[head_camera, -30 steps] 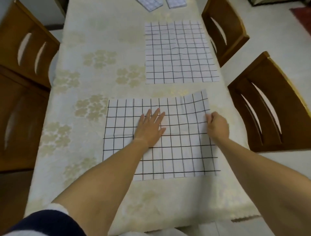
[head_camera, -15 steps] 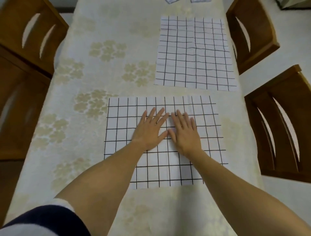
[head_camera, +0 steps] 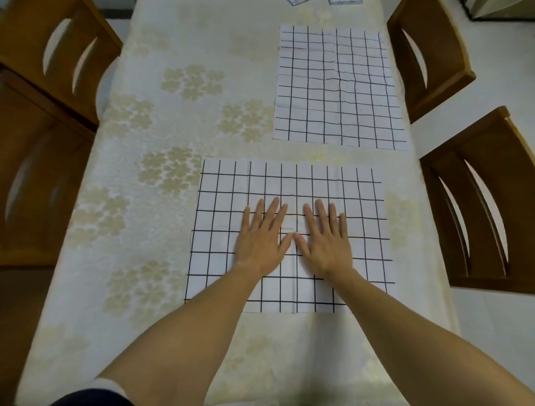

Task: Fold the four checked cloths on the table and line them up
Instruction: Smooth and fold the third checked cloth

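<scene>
A white cloth with a black check (head_camera: 225, 197) lies spread flat on the near middle of the table. My left hand (head_camera: 262, 237) and my right hand (head_camera: 325, 236) press flat on its centre, side by side, fingers straight, thumbs touching. A second checked cloth (head_camera: 335, 87) lies flat farther back on the right. Corners of two more checked cloths, one (head_camera: 295, 2) left of the other (head_camera: 346, 1), peek in at the top edge.
The table wears a cream cloth with a pale flower pattern (head_camera: 179, 174). Wooden chairs stand at the left (head_camera: 58, 58) and at the right (head_camera: 486, 208), with another at the far right (head_camera: 428, 58). The table's right edge runs close to the near cloth.
My right hand left the near cloth's right edge and came to its centre beside my left hand. The raised right corner now lies flat. The hands have spread slightly apart.
</scene>
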### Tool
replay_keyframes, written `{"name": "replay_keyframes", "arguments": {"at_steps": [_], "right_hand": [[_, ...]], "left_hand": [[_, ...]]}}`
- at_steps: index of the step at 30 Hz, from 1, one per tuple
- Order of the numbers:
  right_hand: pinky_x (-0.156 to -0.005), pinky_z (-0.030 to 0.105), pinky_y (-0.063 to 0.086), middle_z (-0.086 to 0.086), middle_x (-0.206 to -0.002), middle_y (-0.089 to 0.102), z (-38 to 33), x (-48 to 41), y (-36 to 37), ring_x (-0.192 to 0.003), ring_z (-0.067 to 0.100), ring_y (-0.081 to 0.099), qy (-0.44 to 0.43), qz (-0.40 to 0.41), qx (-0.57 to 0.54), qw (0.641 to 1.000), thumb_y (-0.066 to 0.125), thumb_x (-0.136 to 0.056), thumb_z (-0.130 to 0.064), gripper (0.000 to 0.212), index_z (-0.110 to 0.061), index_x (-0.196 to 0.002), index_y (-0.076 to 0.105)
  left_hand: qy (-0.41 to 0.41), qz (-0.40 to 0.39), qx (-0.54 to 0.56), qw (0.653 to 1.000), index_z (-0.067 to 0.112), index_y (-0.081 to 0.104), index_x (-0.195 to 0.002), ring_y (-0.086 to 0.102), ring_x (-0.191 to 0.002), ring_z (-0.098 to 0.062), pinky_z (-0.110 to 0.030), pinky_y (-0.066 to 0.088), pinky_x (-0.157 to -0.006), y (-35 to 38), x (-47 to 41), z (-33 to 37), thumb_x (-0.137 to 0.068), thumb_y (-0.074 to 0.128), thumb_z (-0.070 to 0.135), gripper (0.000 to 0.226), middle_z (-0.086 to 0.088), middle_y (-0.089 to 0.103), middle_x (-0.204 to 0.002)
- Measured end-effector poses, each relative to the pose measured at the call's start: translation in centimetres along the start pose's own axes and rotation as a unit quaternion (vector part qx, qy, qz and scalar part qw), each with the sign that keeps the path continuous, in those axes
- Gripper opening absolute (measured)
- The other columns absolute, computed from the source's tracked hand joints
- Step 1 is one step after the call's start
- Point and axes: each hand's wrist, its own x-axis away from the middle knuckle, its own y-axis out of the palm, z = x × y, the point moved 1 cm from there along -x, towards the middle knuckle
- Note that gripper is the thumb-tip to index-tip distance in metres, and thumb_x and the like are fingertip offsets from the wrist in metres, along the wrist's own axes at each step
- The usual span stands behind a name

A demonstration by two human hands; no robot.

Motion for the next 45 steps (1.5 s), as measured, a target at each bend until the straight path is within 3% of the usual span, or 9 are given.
{"name": "replay_keyframes", "arguments": {"at_steps": [9,17,21,26,33,36,38,41,45], "right_hand": [[-0.123,0.050,-0.014,-0.010,-0.161,-0.033,2.5,0.2,-2.2,-0.147,0.019,-0.036,0.000,-0.042,-0.001,0.999,-0.001,-0.096,-0.072,0.069,-0.040,-0.152,-0.027],[-0.126,0.044,-0.001,0.002,-0.169,-0.003,-3.0,-5.0,-3.5,-0.155,0.019,-0.009,-0.050,0.035,-0.065,0.996,0.004,-0.103,-0.047,0.066,-0.016,-0.161,0.003],[-0.126,0.046,0.002,0.002,-0.169,-0.006,-1.4,-7.8,-2.9,-0.155,0.021,-0.010,-0.027,0.005,-0.080,0.996,-0.004,-0.099,-0.049,0.071,-0.015,-0.161,-0.001],[-0.126,0.044,-0.004,-0.008,-0.168,-0.010,1.4,-7.4,-2.3,-0.154,0.017,-0.015,-0.025,0.034,-0.038,0.998,0.011,-0.104,-0.053,0.065,-0.025,-0.161,-0.004],[-0.125,0.045,-0.009,-0.006,-0.166,-0.022,3.1,-7.4,-3.0,-0.151,0.020,-0.027,-0.004,-0.018,0.010,1.000,0.006,-0.102,-0.059,0.067,-0.030,-0.157,-0.019],[-0.125,0.048,-0.004,0.003,-0.168,-0.014,0.4,-6.2,-3.9,-0.154,0.026,-0.017,0.018,0.034,-0.006,0.999,0.014,-0.104,-0.050,0.068,-0.018,-0.160,-0.009],[-0.126,0.049,-0.001,0.006,-0.168,-0.004,-3.1,-4.0,-4.1,-0.155,0.029,-0.009,-0.031,0.064,-0.028,0.997,0.026,-0.107,-0.040,0.065,-0.012,-0.161,0.002],[-0.125,0.052,0.004,0.010,-0.169,0.000,-7.1,0.4,-1.0,-0.155,0.030,-0.008,-0.070,0.026,-0.014,0.997,0.038,-0.103,-0.039,0.072,-0.009,-0.160,0.007],[-0.125,0.050,-0.001,-0.007,-0.166,-0.018,-5.7,3.6,1.0,-0.152,0.019,-0.022,-0.028,-0.020,-0.027,0.999,0.014,-0.108,-0.047,0.062,-0.024,-0.160,-0.010]], "left_hand": [[-0.008,-0.004,0.001,1.000,0.041,-0.023,-0.156,-0.024,-0.154,-0.022,-0.054,-0.012,-0.123,-0.7,0.6,-4.9,-0.100,0.003,0.069,0.068,0.009,-0.026,-0.166],[0.017,0.035,-0.004,0.999,0.022,-0.003,-0.163,-0.014,-0.156,-0.021,-0.050,-0.007,-0.126,-3.0,-4.4,1.2,-0.109,0.025,0.037,0.063,0.006,-0.015,-0.170],[-0.017,-0.003,0.012,1.000,0.032,-0.011,-0.161,-0.017,-0.156,-0.021,-0.052,-0.008,-0.125,-2.3,-8.0,0.4,-0.107,0.021,0.051,0.065,0.009,-0.016,-0.169],[-0.005,0.021,0.004,1.000,0.041,-0.012,-0.160,-0.016,-0.156,-0.022,-0.055,-0.007,-0.124,-2.1,-8.0,-0.9,-0.103,0.009,0.063,0.064,0.011,-0.015,-0.169],[-0.048,0.019,0.001,0.999,0.038,-0.017,-0.159,-0.017,-0.156,-0.023,-0.055,-0.008,-0.124,-2.3,-7.0,-3.8,-0.103,0.008,0.063,0.066,0.009,-0.021,-0.168],[-0.041,0.048,0.028,0.998,0.026,-0.008,-0.162,-0.011,-0.157,-0.024,-0.054,-0.004,-0.125,-3.4,-5.5,-3.0,-0.108,0.023,0.042,0.065,0.001,-0.013,-0.170],[0.011,0.081,0.037,0.996,0.020,-0.001,-0.163,-0.006,-0.158,-0.022,-0.051,-0.001,-0.127,-4.1,-3.7,-0.7,-0.107,0.030,0.029,0.065,-0.001,-0.003,-0.171],[0.000,0.033,0.036,0.999,0.020,-0.013,-0.161,-0.016,-0.156,-0.021,-0.049,-0.003,-0.126,-2.0,0.5,0.6,-0.106,0.031,0.033,0.071,0.001,-0.015,-0.170],[-0.017,0.008,-0.011,1.000,0.031,-0.017,-0.160,-0.021,-0.154,-0.020,-0.052,-0.006,-0.125,0.4,3.4,-1.9,-0.106,0.009,0.049,0.062,0.007,-0.023,-0.168]]}}
